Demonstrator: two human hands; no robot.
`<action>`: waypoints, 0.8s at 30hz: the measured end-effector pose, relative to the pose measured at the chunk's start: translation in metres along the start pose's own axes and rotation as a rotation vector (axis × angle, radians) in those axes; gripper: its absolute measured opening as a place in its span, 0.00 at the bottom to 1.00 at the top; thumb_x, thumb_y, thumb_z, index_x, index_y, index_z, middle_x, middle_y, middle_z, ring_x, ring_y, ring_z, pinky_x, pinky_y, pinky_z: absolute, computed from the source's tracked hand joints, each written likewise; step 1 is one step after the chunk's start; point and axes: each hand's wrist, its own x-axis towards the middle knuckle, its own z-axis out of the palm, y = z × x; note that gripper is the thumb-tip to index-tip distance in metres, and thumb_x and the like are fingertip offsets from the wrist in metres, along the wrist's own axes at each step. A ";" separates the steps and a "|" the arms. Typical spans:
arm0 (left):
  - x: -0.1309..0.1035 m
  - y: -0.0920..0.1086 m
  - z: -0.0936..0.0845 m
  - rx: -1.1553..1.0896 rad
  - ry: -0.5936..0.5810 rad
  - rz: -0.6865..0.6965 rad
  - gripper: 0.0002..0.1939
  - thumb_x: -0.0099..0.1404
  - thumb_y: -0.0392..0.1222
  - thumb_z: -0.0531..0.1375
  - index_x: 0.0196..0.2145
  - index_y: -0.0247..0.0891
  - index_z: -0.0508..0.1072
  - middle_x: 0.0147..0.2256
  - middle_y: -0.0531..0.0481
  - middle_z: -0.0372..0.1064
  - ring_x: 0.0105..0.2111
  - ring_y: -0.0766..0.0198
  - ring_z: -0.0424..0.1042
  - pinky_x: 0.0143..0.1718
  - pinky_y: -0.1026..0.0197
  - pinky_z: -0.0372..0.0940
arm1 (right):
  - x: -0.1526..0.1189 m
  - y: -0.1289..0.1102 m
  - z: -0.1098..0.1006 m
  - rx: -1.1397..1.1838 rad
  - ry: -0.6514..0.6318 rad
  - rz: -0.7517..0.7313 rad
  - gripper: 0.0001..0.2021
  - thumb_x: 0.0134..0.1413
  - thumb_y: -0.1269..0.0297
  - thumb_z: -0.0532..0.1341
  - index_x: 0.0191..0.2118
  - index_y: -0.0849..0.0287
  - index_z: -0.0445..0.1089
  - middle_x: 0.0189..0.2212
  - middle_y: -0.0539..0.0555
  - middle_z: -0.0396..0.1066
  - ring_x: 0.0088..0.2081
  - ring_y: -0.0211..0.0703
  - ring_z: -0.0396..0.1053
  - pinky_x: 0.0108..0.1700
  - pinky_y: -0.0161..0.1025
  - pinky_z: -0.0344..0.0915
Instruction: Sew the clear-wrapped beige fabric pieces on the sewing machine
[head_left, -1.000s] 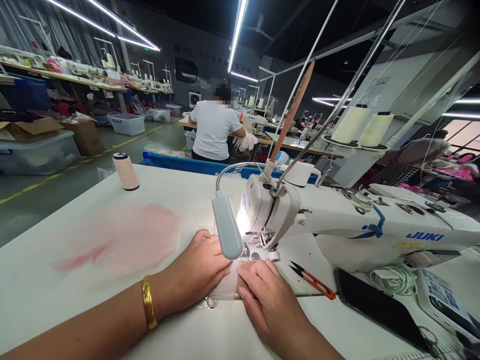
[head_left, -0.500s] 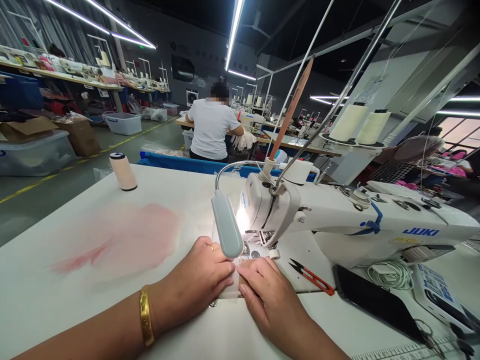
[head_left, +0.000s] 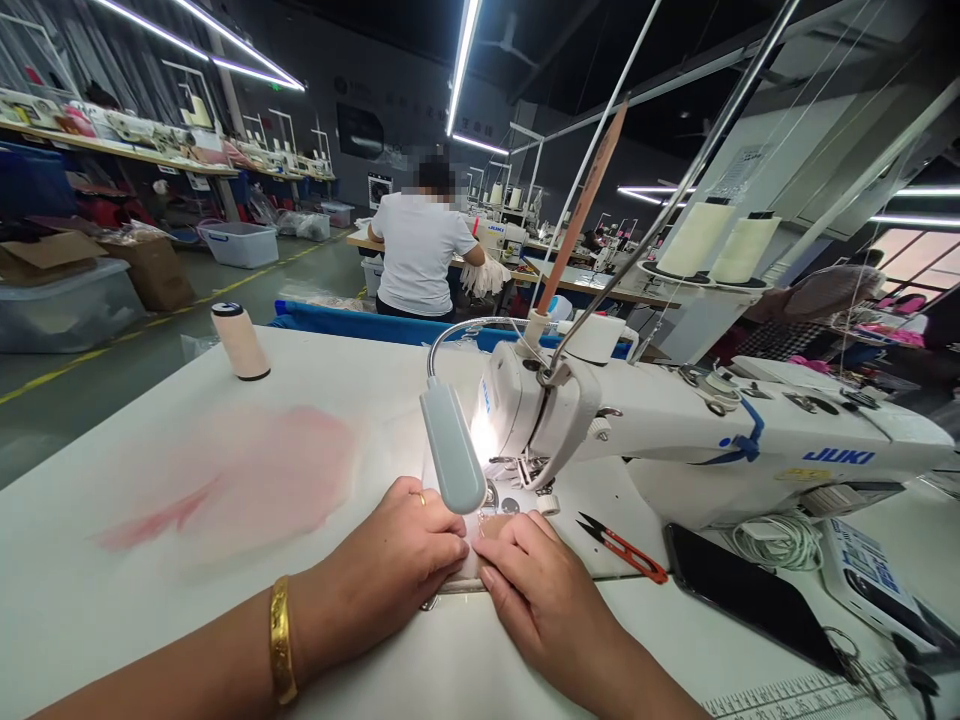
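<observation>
A white sewing machine [head_left: 637,410] stands across the table, its needle area lit by a grey lamp [head_left: 454,450]. Just left of the needle area, my left hand [head_left: 401,545] rests with fingers curled and pressed together. My right hand [head_left: 536,575] lies close beside it, fingers bent and closed near the presser foot. A small beige piece [head_left: 493,526] shows at the right fingertips, partly hidden by them. Whatever is under the left fingers cannot be made out. Red-handled thread snips [head_left: 622,548] lie right of my right hand.
A beige thread spool [head_left: 240,342] stands at the back left. Right of the snips are a black phone [head_left: 750,595], a coiled cable [head_left: 780,542] and a ruler [head_left: 810,690]. Beyond the table, a person in a white shirt [head_left: 421,250] sits facing away.
The view has shifted slightly. More of the beige piece shows beside my right fingertips. Both hands stay in nearly the same place.
</observation>
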 end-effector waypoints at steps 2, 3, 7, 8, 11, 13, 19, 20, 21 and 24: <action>0.002 0.000 0.000 0.003 0.014 0.000 0.18 0.76 0.29 0.52 0.29 0.38 0.73 0.37 0.52 0.77 0.29 0.64 0.68 0.36 0.56 0.58 | 0.001 0.000 0.000 -0.005 -0.004 0.014 0.08 0.71 0.75 0.55 0.43 0.56 0.69 0.37 0.54 0.68 0.39 0.49 0.64 0.39 0.44 0.67; 0.003 0.000 0.000 0.006 0.020 -0.002 0.18 0.75 0.29 0.52 0.28 0.38 0.72 0.37 0.52 0.77 0.28 0.64 0.67 0.36 0.56 0.58 | 0.001 0.000 0.000 -0.010 -0.005 0.022 0.08 0.72 0.75 0.55 0.42 0.56 0.70 0.36 0.54 0.68 0.38 0.49 0.64 0.39 0.44 0.67; 0.007 -0.002 0.001 0.018 0.022 -0.028 0.17 0.75 0.30 0.53 0.29 0.38 0.72 0.36 0.50 0.76 0.34 0.60 0.72 0.38 0.56 0.60 | 0.001 0.002 0.001 -0.029 0.017 0.048 0.09 0.72 0.74 0.55 0.44 0.55 0.71 0.36 0.53 0.68 0.38 0.49 0.65 0.39 0.44 0.67; 0.008 -0.003 0.001 0.021 0.019 -0.037 0.17 0.76 0.30 0.53 0.29 0.38 0.72 0.36 0.49 0.76 0.35 0.59 0.73 0.39 0.55 0.61 | 0.001 0.002 0.000 -0.029 0.027 0.050 0.10 0.72 0.74 0.55 0.46 0.54 0.71 0.36 0.53 0.68 0.38 0.49 0.65 0.40 0.44 0.67; 0.009 -0.005 0.000 0.025 0.006 -0.052 0.17 0.76 0.31 0.53 0.29 0.38 0.72 0.37 0.48 0.77 0.38 0.56 0.74 0.41 0.54 0.62 | 0.002 0.002 0.000 -0.025 0.041 0.047 0.12 0.72 0.74 0.55 0.52 0.54 0.72 0.37 0.53 0.69 0.38 0.49 0.65 0.40 0.44 0.67; 0.009 -0.005 -0.002 0.024 -0.008 -0.049 0.16 0.76 0.32 0.53 0.30 0.38 0.73 0.38 0.48 0.77 0.39 0.56 0.74 0.41 0.53 0.62 | 0.003 0.002 -0.001 -0.024 0.036 0.040 0.13 0.72 0.75 0.55 0.52 0.54 0.72 0.37 0.53 0.69 0.38 0.49 0.65 0.41 0.44 0.67; 0.008 -0.004 -0.004 0.048 0.028 -0.031 0.16 0.76 0.34 0.53 0.30 0.38 0.72 0.35 0.49 0.74 0.34 0.58 0.70 0.39 0.55 0.61 | 0.002 0.000 -0.002 -0.035 0.032 0.033 0.14 0.72 0.75 0.54 0.53 0.54 0.72 0.36 0.53 0.70 0.38 0.49 0.65 0.40 0.45 0.67; 0.009 -0.005 -0.003 0.054 0.041 -0.028 0.17 0.76 0.33 0.53 0.29 0.38 0.71 0.33 0.49 0.73 0.33 0.59 0.69 0.38 0.55 0.60 | 0.002 0.000 -0.002 -0.033 0.030 0.035 0.13 0.72 0.75 0.54 0.52 0.54 0.72 0.36 0.53 0.70 0.38 0.49 0.66 0.40 0.45 0.67; 0.009 -0.005 -0.002 0.055 0.052 -0.026 0.17 0.76 0.33 0.52 0.28 0.38 0.70 0.32 0.50 0.72 0.32 0.59 0.68 0.37 0.56 0.60 | 0.003 0.000 -0.002 -0.028 0.030 0.040 0.13 0.72 0.75 0.54 0.52 0.54 0.72 0.36 0.53 0.70 0.38 0.49 0.66 0.41 0.45 0.67; 0.011 -0.007 0.001 0.029 0.068 -0.014 0.17 0.76 0.33 0.51 0.28 0.39 0.69 0.31 0.50 0.71 0.32 0.59 0.68 0.38 0.56 0.60 | 0.003 0.000 -0.002 0.001 0.041 0.051 0.13 0.72 0.75 0.55 0.53 0.54 0.71 0.39 0.54 0.71 0.40 0.50 0.66 0.43 0.46 0.68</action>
